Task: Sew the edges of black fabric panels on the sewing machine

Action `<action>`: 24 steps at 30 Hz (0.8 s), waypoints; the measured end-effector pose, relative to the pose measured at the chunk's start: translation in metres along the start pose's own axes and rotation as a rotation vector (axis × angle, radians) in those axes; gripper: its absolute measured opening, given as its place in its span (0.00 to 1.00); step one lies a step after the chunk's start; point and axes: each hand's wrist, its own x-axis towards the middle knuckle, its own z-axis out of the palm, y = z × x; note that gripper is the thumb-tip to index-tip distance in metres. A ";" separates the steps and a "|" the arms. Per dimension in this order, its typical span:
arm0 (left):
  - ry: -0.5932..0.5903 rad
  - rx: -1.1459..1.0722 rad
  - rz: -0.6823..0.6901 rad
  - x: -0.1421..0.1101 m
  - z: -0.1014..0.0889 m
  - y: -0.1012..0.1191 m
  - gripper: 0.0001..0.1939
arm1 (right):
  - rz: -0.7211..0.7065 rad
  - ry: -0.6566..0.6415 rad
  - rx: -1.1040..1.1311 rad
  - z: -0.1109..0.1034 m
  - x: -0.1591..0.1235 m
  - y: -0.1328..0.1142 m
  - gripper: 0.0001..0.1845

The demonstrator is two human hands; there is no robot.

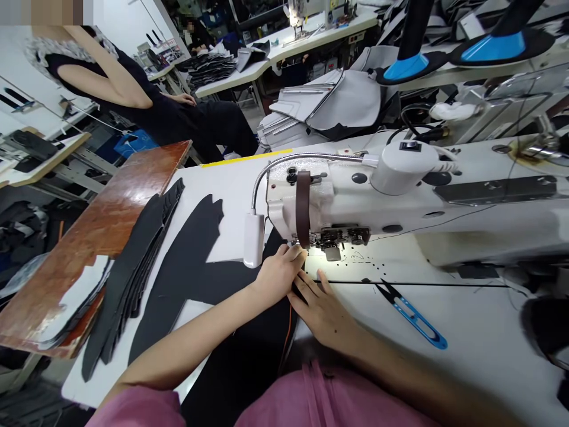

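At the needle area of a white sewing machine (338, 204), my left hand (280, 274) has its fingers bent together on a black fabric piece (226, 281). The fingertips are partly hidden under the machine head. My right hand (322, 311) lies flat beside it, fingers stretched out, its fingertips close to the left hand and over the fabric edge. The black fabric spreads left over the white table and hangs down towards my lap. Blue-handled thread snips (418, 320) lie on the table to the right of my right hand.
A small lamp (253, 240) on a bendy neck hangs left of the machine head. Stacked black pieces (133, 273) lie at the left, beside white-topped pieces (77, 299) on a wooden board (120, 196). A person (146, 101) sits beyond, near grey pieces (329, 101).
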 end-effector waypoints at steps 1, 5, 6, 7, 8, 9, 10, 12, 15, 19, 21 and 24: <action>-0.005 0.002 -0.004 0.001 0.000 0.000 0.20 | 0.003 0.005 -0.004 0.001 0.000 0.001 0.27; 0.003 0.013 0.001 0.004 0.001 -0.001 0.19 | -0.001 0.016 -0.032 0.005 -0.001 0.001 0.26; 0.008 0.013 0.007 0.004 0.001 -0.001 0.18 | 0.003 0.013 -0.037 0.005 -0.001 0.001 0.27; 0.010 0.012 0.014 0.004 0.001 -0.001 0.18 | 0.010 0.011 -0.040 0.005 -0.001 0.000 0.27; 0.007 0.011 0.021 0.003 0.000 -0.001 0.18 | 0.017 0.009 -0.041 0.004 -0.002 0.000 0.27; 0.001 0.011 0.022 0.002 -0.001 0.000 0.18 | 0.022 0.008 -0.041 0.003 -0.002 -0.001 0.27; -0.009 0.013 0.016 0.001 -0.002 0.002 0.17 | 0.023 0.009 -0.040 0.003 -0.003 -0.001 0.28; -0.036 0.024 -0.020 -0.002 -0.006 0.005 0.17 | 0.017 0.013 -0.036 0.001 -0.003 -0.001 0.28; -0.094 0.046 -0.082 -0.003 -0.012 0.010 0.19 | 0.011 0.008 -0.035 -0.002 -0.002 0.000 0.29; -0.173 0.054 -0.084 -0.001 -0.019 0.013 0.19 | 0.032 0.015 -0.053 -0.003 -0.001 0.001 0.29; -0.216 0.051 -0.079 -0.001 -0.021 0.015 0.20 | 0.024 0.021 -0.055 -0.003 -0.002 -0.001 0.28; -0.256 0.049 -0.078 -0.002 -0.023 0.019 0.24 | 0.010 0.017 -0.052 -0.001 -0.004 -0.003 0.28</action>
